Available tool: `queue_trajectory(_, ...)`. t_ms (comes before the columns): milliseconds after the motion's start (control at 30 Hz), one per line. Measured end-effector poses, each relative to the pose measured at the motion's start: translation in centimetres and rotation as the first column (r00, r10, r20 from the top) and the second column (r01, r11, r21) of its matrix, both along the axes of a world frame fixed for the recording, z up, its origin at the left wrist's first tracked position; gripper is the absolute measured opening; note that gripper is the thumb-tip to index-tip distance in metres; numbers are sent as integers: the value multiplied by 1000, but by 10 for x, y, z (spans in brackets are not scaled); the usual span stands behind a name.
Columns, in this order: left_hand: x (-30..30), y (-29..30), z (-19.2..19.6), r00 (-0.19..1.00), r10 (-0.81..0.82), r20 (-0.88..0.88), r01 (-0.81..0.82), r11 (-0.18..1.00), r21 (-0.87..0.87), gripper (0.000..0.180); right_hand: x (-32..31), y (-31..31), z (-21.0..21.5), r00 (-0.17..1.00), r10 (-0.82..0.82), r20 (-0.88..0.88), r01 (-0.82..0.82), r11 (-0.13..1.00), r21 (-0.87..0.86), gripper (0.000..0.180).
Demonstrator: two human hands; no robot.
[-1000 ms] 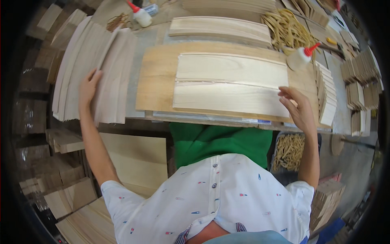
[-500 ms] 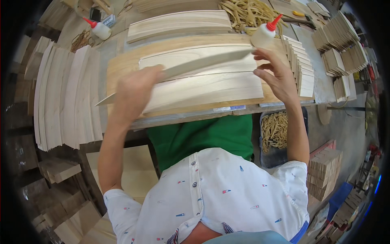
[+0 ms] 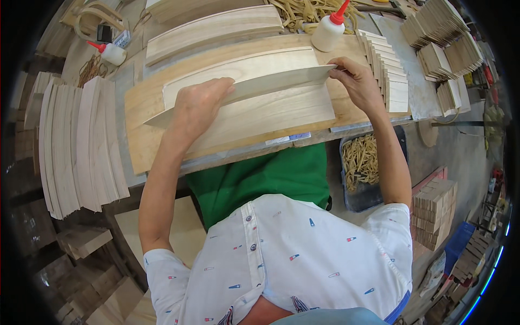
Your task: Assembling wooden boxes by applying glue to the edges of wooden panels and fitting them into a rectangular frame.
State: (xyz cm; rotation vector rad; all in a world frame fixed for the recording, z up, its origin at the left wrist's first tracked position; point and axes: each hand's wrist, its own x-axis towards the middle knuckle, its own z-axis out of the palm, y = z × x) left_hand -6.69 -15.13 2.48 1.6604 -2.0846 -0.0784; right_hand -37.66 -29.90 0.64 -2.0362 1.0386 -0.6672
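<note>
A long, thin, pale wooden board [image 3: 276,82] stands on edge, tilted, across the middle of the bench. My left hand [image 3: 199,108] is closed over its left part, fingers along the top edge. At the other end, my right hand [image 3: 358,84] pinches the board's right tip between thumb and fingers. Beneath it are a pale panel [image 3: 216,71] on the far side and another flat panel [image 3: 276,112] on the near side. Both lie on a wider brown work board [image 3: 135,111]. Where the held board meets them is partly hidden by my left hand.
A white squeeze bottle with a red tip [image 3: 328,35] stands behind the right end, a second bottle [image 3: 114,54] far left. Small wooden pieces [image 3: 398,95] stack at right, long boards [image 3: 100,146] at left. Rubber bands [image 3: 360,160] fill a bin below.
The thin board has come down closer to the panels. My right hand, open beside its tip before, now pinches it. The whole view has shifted slightly.
</note>
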Motion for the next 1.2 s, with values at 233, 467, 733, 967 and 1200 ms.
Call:
queue_trajectory(233, -5, -8, 2, 1000, -17, 26, 16, 1000, 18, 18, -8, -6, -8, 1000, -9, -7, 9, 1000, -26, 19)
queue_trajectory(467, 3, -5, -17, 994, 3, 107, -1, 1000, -25, 21, -4, -4, -9, 998, -12, -55, 9, 998, -58, 19)
queue_trajectory(733, -16, 3, -24, 989, 140, 53, -128, 974, -186, 22, -14, -9, -22, 999, -41, -14, 42, 999, 28, 22)
queue_trajectory(967, -9, 2, -30, 992, 125, 16, -120, 977, -177, 18, -11, -9, -23, 998, -56, -35, 57, 998, 26, 24)
queue_trajectory(1200, -13, -3, -30, 997, 61, -41, -69, 969, -236, 19, -17, -7, -20, 992, -44, -115, 46, 999, 14, 23)
